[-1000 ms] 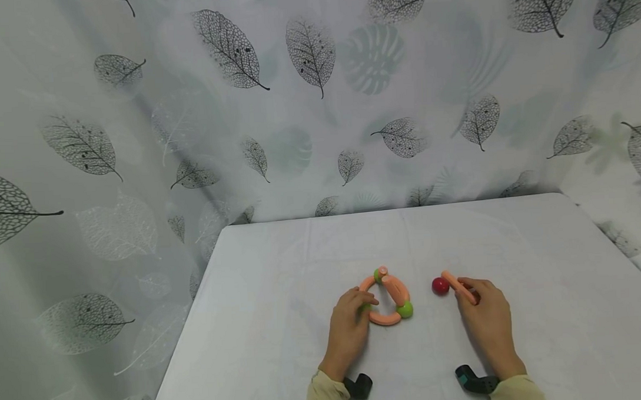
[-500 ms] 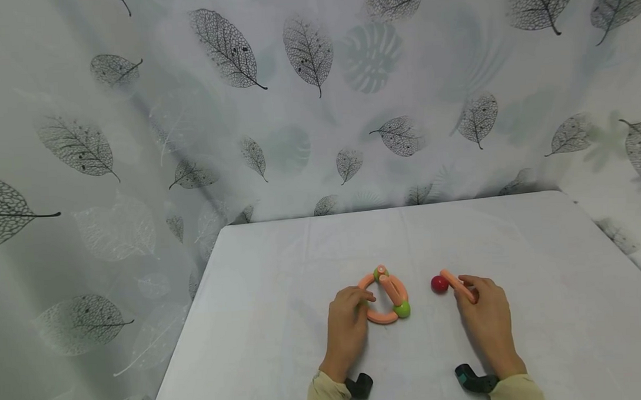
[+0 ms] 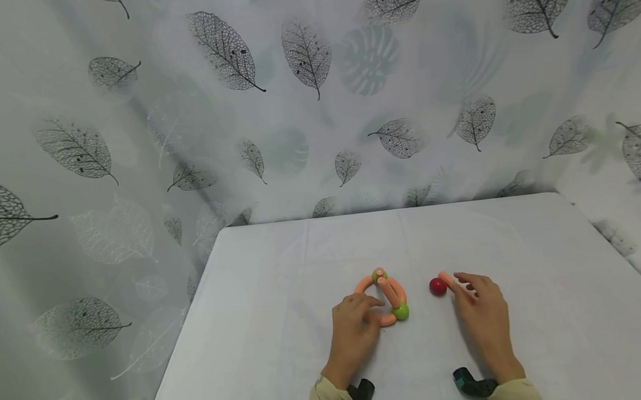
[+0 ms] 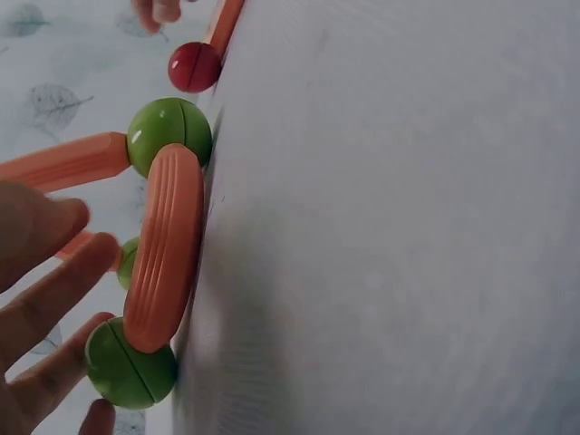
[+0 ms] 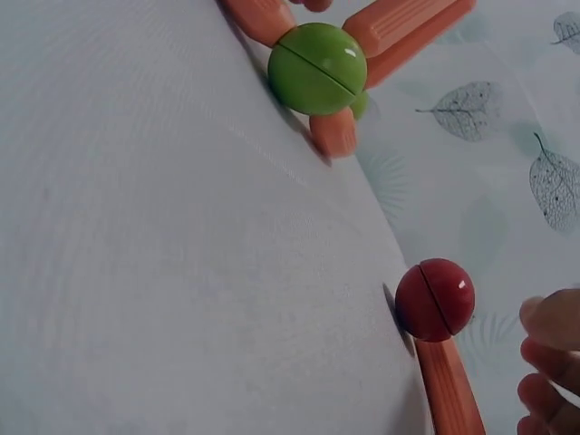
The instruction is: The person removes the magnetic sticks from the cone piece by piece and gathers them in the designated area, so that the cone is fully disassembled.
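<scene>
No brand, label or writing can be read on anything in view. A pale curtain printed with grey skeleton leaves (image 3: 306, 106) is hung behind and to the left of a table covered with a plain white cloth (image 3: 513, 246). Near the front middle of the table a ring-like assembly of curved ribbed orange plastic rods and green plastic balls (image 3: 390, 294) is laid flat, with one straight orange rod raised across it. The left hand (image 3: 354, 331) is rested on the cloth at the ring's near-left side; in the left wrist view its fingers (image 4: 54, 290) are seen relaxed and slightly spread, lying against the ring's inner side beside a curved ribbed rod (image 4: 163, 258) that is capped by a green ball (image 4: 131, 362) at one end and another green ball (image 4: 169, 136) at the other; whether anything is gripped cannot be told. To the right of the ring, apart from it, a straight ribbed orange plastic rod (image 3: 450, 282) is lying with a small red plastic ball (image 3: 437, 286) attached at its far end. The right hand (image 3: 484, 321) is laid over this rod's near end, and the rod is pinched between thumb and fingertips (image 5: 548, 358) while the ball (image 5: 435, 299) is left touching the cloth.
</scene>
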Demonstrator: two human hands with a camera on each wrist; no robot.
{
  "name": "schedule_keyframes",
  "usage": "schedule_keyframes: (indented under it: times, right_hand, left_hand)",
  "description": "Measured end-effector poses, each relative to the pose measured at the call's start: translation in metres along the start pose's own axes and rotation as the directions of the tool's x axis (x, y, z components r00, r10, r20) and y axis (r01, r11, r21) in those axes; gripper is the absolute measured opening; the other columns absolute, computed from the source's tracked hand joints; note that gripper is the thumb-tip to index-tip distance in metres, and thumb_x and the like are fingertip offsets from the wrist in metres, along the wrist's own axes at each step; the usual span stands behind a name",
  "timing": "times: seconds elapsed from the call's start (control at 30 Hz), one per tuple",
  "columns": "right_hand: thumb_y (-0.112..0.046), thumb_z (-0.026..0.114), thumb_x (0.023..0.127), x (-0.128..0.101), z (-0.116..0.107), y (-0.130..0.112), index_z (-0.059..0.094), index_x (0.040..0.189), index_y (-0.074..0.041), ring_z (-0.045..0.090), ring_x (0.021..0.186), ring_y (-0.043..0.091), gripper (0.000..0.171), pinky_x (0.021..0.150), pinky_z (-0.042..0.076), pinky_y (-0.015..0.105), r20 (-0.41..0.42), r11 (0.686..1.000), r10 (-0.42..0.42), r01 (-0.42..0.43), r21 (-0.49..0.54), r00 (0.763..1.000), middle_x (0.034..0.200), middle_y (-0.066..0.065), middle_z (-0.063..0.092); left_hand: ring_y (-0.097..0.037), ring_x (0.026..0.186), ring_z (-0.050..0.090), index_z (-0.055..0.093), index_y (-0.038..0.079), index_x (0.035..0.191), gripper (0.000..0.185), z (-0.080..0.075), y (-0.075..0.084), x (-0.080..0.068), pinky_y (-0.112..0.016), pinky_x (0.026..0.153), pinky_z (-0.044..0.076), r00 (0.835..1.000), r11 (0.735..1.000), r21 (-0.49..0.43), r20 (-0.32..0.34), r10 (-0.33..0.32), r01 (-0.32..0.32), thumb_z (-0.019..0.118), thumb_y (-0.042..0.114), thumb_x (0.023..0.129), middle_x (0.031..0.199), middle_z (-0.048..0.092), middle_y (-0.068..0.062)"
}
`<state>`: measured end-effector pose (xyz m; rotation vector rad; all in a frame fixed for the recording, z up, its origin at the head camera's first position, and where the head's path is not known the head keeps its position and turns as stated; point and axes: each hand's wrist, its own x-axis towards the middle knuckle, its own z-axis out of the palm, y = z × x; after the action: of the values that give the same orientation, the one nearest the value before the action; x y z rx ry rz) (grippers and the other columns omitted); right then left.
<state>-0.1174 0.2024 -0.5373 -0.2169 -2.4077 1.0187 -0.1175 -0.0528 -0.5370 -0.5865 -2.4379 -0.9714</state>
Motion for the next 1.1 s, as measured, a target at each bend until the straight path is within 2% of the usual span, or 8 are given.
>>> schedule_keyframes:
  times: [0.13,0.23,0.37,0.5,0.63,0.77,0.97,1.1]
  right_hand:
    - [0.002,0.079,0.088,-0.003,0.005,-0.005,0.073,0.120,-0.005,0.057,0.097,0.017,0.034,0.087,0.037,0.002,-0.033,0.989,-0.110,0.113,0.097,0.993,0.111,0.011,0.071]
    - [0.007,0.080,0.085,-0.005,0.009,-0.010,0.073,0.120,-0.005,0.054,0.099,0.011,0.037,0.091,0.035,-0.005,-0.028,0.973,-0.179,0.181,0.144,0.983,0.113,0.010,0.070]
    - [0.012,0.081,0.080,-0.005,0.012,-0.014,0.073,0.117,-0.003,0.055,0.097,0.012,0.041,0.088,0.039,0.000,-0.044,0.939,-0.294,0.297,0.176,0.955,0.111,0.011,0.070]
    - [0.014,0.080,0.079,-0.004,0.016,-0.017,0.073,0.116,-0.004,0.057,0.092,0.012,0.042,0.084,0.043,0.008,-0.042,0.900,-0.377,0.377,0.220,0.925,0.103,0.009,0.070]
    - [0.012,0.080,0.081,-0.005,0.023,-0.019,0.073,0.117,-0.004,0.062,0.091,0.014,0.040,0.084,0.046,0.010,0.000,0.870,-0.426,0.409,0.275,0.905,0.104,0.008,0.073]
    - [0.009,0.081,0.080,-0.007,0.029,-0.022,0.072,0.119,-0.004,0.063,0.096,0.015,0.042,0.084,0.047,0.012,0.052,0.853,-0.455,0.419,0.312,0.889,0.112,0.007,0.074]
    - [0.010,0.084,0.077,-0.010,0.037,-0.032,0.069,0.124,-0.003,0.064,0.098,0.018,0.051,0.085,0.050,0.016,0.068,0.813,-0.508,0.452,0.367,0.859,0.118,0.008,0.073]
    - [0.008,0.083,0.079,-0.011,0.040,-0.036,0.068,0.126,-0.002,0.065,0.099,0.020,0.050,0.083,0.051,0.018,0.087,0.818,-0.506,0.445,0.363,0.858,0.121,0.008,0.072]
  left_hand:
    - [-0.019,0.114,0.062,0.078,0.020,0.104,0.020,0.001,0.003,-0.003,-0.050,0.090,0.042,0.997,0.999,0.026,0.070,-0.031,0.029,0.078,0.015,0.085,0.109,0.077,0.008]
    - [-0.021,0.116,0.061,0.079,0.020,0.105,0.017,0.001,0.004,-0.003,-0.053,0.091,0.042,0.997,0.999,0.029,0.071,-0.033,0.031,0.078,0.023,0.089,0.110,0.077,0.007]
    - [-0.021,0.117,0.059,0.079,0.019,0.106,0.020,0.000,0.004,-0.003,-0.053,0.092,0.040,0.998,1.000,0.027,0.060,-0.016,0.014,0.078,0.032,0.091,0.111,0.077,0.006]
    - [-0.022,0.120,0.057,0.079,0.021,0.109,0.022,0.002,0.003,-0.004,-0.054,0.094,0.039,0.997,1.000,0.025,0.071,-0.018,0.017,0.079,0.032,0.090,0.113,0.075,0.006]
    - [-0.023,0.121,0.056,0.080,0.022,0.108,0.022,0.005,0.001,-0.005,-0.055,0.094,0.038,0.997,0.999,0.036,0.074,-0.016,0.013,0.079,0.031,0.089,0.114,0.075,0.006]
    - [-0.024,0.121,0.056,0.080,0.022,0.107,0.020,0.008,0.001,-0.006,-0.055,0.093,0.039,0.997,0.998,0.057,0.076,0.000,-0.004,0.078,0.034,0.090,0.113,0.075,0.005]
    - [-0.025,0.122,0.056,0.081,0.022,0.105,0.020,0.008,0.000,-0.006,-0.054,0.093,0.039,0.995,0.999,0.049,0.095,-0.020,0.015,0.077,0.037,0.091,0.113,0.075,0.004]
    - [-0.025,0.123,0.056,0.081,0.023,0.104,0.019,0.007,0.001,-0.007,-0.054,0.093,0.039,0.994,0.998,0.057,0.108,-0.032,0.026,0.077,0.036,0.091,0.113,0.075,0.006]
